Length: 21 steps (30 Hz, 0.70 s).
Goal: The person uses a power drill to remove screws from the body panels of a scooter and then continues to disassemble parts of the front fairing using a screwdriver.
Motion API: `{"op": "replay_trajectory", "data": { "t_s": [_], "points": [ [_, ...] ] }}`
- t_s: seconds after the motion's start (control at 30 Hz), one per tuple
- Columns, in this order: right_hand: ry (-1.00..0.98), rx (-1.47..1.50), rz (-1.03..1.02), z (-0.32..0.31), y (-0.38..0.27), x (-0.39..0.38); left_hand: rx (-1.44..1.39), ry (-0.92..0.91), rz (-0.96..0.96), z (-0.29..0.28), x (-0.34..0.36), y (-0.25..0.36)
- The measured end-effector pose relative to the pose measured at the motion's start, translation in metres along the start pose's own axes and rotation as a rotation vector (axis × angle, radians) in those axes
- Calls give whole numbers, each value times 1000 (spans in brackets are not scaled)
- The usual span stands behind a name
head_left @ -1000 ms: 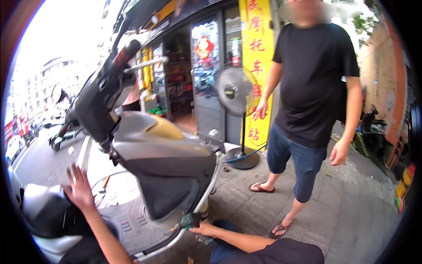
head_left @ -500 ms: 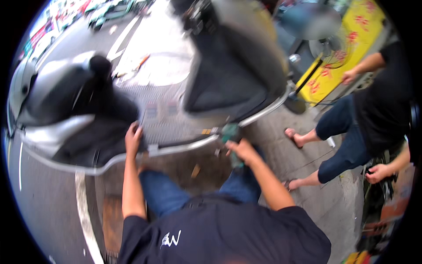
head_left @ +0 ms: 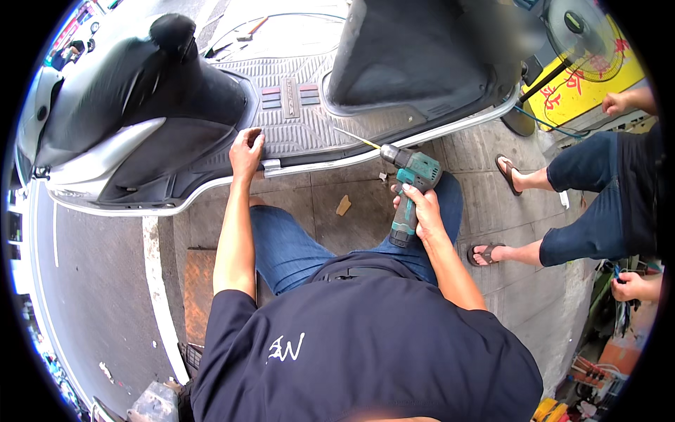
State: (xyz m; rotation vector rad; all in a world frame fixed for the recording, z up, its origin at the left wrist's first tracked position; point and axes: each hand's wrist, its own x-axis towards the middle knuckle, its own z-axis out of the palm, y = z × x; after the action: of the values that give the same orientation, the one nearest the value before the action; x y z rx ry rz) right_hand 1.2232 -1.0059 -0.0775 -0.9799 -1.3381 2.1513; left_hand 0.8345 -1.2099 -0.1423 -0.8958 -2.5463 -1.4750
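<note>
In my right hand (head_left: 424,212) is a teal and black cordless drill (head_left: 415,176), its grip wrapped by my fingers. The drill's long thin bit (head_left: 357,137) points to the upper left, over the side edge of the scooter's ribbed grey floorboard (head_left: 302,133). My left hand (head_left: 246,153) is at the floorboard's near edge, left of the drill, with its fingers curled together. Whether something small is between those fingers, I cannot make out. A pale metal trim strip (head_left: 309,163) runs along that edge.
The scooter's black seat (head_left: 91,105) rises at the left, its dark front shield (head_left: 422,56) at the right. A hammer (head_left: 253,28) lies beyond the floorboard. At the right are a fan (head_left: 580,42) and a person in sandals (head_left: 587,169). A tan scrap (head_left: 343,205) lies on the pavement.
The view has shifted and sharpened. My right hand still holds the drill, which now shows its whole body and bit clearly. My left hand stays by the floorboard's edge.
</note>
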Motion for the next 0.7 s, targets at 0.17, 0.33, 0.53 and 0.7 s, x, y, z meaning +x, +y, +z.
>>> {"op": "replay_trajectory", "data": {
  "t_s": [0.17, 0.33, 0.53, 0.7],
  "points": [
    [-211, 92, -1, 22, -25, 20, -147, -97, -105, 1, 14, 14],
    [-384, 251, 60, 45, -26, 48, -664, -712, -235, 31, -43, 123],
    [-564, 126, -48, 67, -25, 69, -878, -702, -574, 78, -53, 195],
    [-353, -760, -487, 22, -29, 69, -950, -501, -394, 95, -64, 220]
  ]
}}
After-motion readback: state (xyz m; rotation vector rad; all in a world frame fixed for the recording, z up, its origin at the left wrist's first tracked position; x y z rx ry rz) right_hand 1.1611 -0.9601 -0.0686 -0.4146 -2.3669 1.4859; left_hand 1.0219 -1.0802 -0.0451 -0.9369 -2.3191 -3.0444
